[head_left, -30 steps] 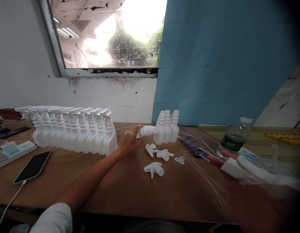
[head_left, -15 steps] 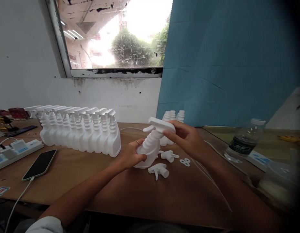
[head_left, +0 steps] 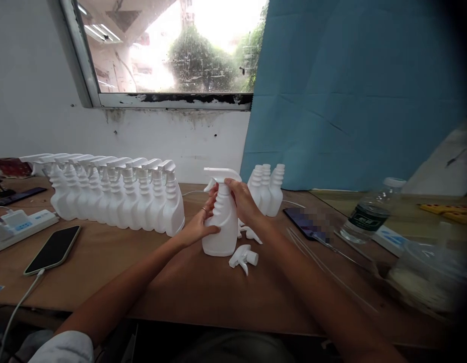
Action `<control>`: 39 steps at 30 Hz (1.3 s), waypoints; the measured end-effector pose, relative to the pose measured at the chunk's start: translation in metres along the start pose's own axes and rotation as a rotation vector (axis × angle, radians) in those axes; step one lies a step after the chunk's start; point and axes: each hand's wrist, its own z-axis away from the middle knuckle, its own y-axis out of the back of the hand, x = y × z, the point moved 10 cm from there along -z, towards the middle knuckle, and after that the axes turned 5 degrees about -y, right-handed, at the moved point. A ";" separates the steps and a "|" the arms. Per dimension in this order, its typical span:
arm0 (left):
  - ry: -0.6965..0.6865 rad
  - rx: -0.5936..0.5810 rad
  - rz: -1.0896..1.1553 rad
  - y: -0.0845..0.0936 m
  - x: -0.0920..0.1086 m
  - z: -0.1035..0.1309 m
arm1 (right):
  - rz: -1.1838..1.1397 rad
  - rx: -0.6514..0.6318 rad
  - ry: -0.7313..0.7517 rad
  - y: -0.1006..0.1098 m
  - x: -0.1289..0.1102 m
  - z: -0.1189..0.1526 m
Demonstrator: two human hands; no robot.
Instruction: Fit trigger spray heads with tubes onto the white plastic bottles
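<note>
A white spray bottle (head_left: 222, 232) stands upright in front of me, with a white trigger sprayer head (head_left: 220, 174) on its neck. My left hand (head_left: 201, 224) is closed around the bottle's left side. At the neck, just under the sprayer head, the fingers of my right hand (head_left: 241, 199) are closed on the collar. A loose trigger sprayer head (head_left: 244, 258) lies on the table in front of the bottle. Behind it a second loose sprayer head (head_left: 252, 234) is partly hidden by my right arm.
On the left stands a row of several white spray bottles (head_left: 116, 201). Bottles without heads (head_left: 274, 194) stand behind my right hand. A phone (head_left: 54, 249) lies at left, another phone (head_left: 307, 224) at right. A water bottle (head_left: 373, 212), power strips and thin clear tubes lie around.
The held bottle has gone from tilted to upright, and its sprayer head now sits level on the neck. My right hand has moved left and down to the collar. The view has shifted slightly.
</note>
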 end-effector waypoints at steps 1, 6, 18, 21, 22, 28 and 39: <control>-0.071 0.042 0.004 0.007 0.011 -0.003 | -0.020 0.012 0.013 0.001 0.001 0.000; -0.395 0.297 -0.127 0.039 0.092 -0.015 | -0.085 -0.070 0.012 -0.012 -0.001 0.005; -0.378 0.309 -0.343 0.032 0.131 -0.028 | -0.093 -0.108 0.121 -0.007 -0.003 0.015; -0.375 0.308 -0.357 0.032 0.130 -0.027 | -0.105 -0.142 0.123 -0.012 -0.006 0.016; -0.376 0.308 -0.361 0.032 0.130 -0.027 | -0.122 -0.159 0.118 -0.014 -0.006 0.017; -0.375 0.282 -0.354 0.030 0.130 -0.029 | -0.096 -0.143 0.173 -0.014 -0.010 0.019; -0.341 0.280 -0.333 0.028 0.132 -0.025 | -0.031 -0.097 0.132 -0.007 -0.005 0.018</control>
